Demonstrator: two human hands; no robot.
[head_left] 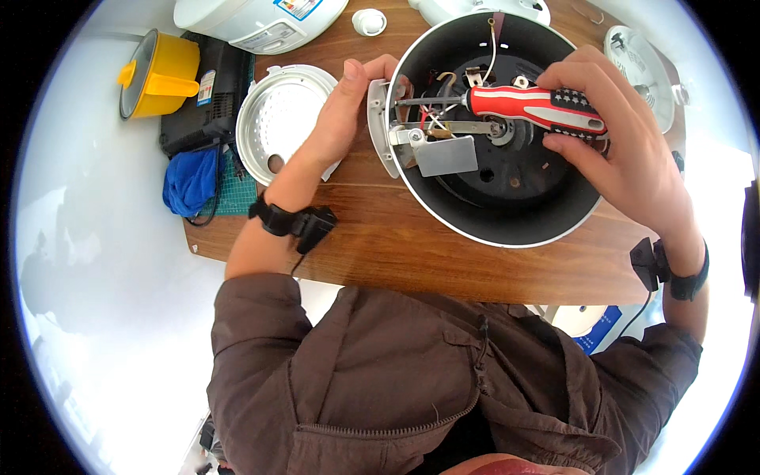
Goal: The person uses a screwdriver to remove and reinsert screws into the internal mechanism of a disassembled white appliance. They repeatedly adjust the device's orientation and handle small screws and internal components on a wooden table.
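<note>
An opened rice cooker body (507, 229), round and black inside with a white rim, lies on the table with wires and metal levers showing. My right hand (625, 134) grips a screwdriver (514, 101) by its red, black and white handle. Its shaft points left across the inside, toward the cooker's side wall; the tip's exact contact is hard to make out. At that left side, my left hand (344, 111) holds the light grey panel (382, 131), thumb up and fingertips partly hidden behind it. Beside the wires sits a flat grey metal plate (447, 157).
A white perforated round lid part (281, 123) rests left of the cooker. Further left are a yellow pot (166, 75), a black case (229, 99), a blue cloth (190, 182) and a green mat (237, 190). A white appliance shell (261, 20) stands behind.
</note>
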